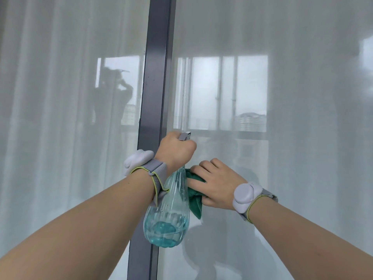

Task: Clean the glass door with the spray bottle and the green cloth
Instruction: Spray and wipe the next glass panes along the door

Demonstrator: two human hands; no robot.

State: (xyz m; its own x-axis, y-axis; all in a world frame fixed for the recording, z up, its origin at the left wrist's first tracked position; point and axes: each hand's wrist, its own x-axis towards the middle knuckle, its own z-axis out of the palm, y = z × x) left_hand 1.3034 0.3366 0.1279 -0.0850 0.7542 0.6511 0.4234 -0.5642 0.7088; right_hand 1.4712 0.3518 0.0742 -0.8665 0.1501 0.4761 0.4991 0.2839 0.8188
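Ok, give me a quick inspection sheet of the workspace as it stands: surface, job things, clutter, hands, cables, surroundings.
Surface: glass door, reflective, with a grey frame left of centre.
Job's things: spray bottle, clear, blue liquid low in it; green cloth against the glass.
Clutter: nothing seen.
Hands: left hand grips the bottle's spray head; right hand holds the cloth to the glass; a wristband on each wrist.
Cables: nothing seen.
Surroundings: white curtains behind the glass; window reflections.
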